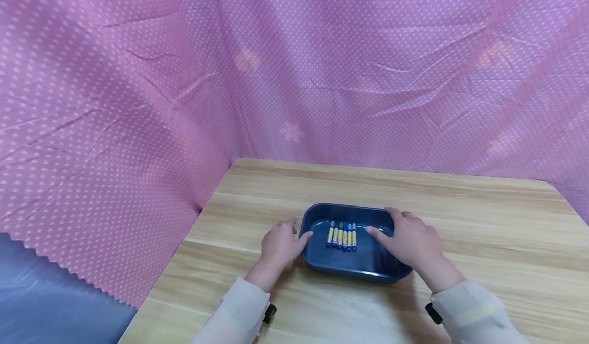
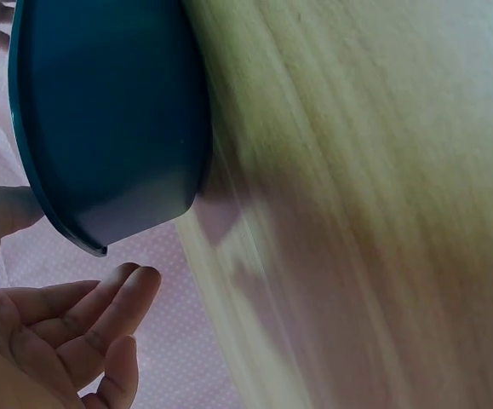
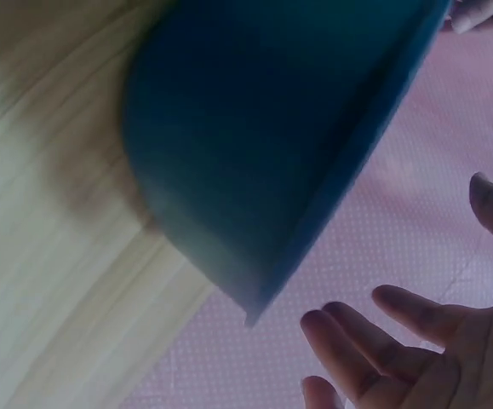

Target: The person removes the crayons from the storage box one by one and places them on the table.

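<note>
A dark blue rectangular tray (image 1: pixel 368 271) with high walls stands on the wooden table. Inside it, left of the middle, several yellow-and-blue crayons (image 1: pixel 342 237) lie side by side in a row. At the tray's left end is my left hand (image 1: pixel 281 244), its thumb at the rim. The left wrist view shows this hand's fingers (image 2: pixel 110 319) loosely bent and apart from the tray wall. My right hand (image 1: pixel 414 239) is at the right end, thumb above the tray's inside. In the right wrist view its fingers (image 3: pixel 348 358) are spread, with a gap to the wall.
The light wooden table (image 1: pixel 497 247) carries the tray near its front left part. A pink dotted cloth (image 1: pixel 349 78) hangs behind the table and along its left side. Blue-grey material (image 1: pixel 50 298) shows below the cloth at the lower left.
</note>
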Action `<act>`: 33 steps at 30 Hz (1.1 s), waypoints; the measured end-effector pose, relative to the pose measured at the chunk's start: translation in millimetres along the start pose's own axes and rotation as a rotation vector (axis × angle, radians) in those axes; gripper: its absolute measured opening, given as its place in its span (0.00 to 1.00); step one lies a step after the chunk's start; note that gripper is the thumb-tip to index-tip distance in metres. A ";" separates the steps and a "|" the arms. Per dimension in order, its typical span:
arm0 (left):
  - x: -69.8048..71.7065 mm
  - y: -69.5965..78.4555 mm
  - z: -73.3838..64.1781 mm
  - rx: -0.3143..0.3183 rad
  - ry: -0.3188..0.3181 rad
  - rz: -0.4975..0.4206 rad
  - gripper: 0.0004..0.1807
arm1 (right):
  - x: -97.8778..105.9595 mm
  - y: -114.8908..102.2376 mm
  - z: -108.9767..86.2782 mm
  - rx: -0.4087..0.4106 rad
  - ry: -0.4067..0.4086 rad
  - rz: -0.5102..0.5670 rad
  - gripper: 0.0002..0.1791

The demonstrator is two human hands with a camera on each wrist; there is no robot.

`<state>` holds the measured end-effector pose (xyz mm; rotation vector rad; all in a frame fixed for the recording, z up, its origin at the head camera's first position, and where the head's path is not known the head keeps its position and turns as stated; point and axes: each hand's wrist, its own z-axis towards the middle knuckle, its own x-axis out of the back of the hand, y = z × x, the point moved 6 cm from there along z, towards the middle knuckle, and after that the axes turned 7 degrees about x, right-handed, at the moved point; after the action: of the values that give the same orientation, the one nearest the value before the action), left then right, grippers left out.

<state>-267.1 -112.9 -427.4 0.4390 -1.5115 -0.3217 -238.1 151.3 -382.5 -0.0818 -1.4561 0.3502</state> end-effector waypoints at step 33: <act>-5.7 6.3 -3.7 -0.028 -0.037 -0.024 0.23 | -41.1 -24.6 29.3 -0.047 -0.289 0.005 0.29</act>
<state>-264.1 -104.4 -429.6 0.4315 -1.5370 -0.3709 -265.3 111.9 -411.8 -0.0745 -1.7509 0.3423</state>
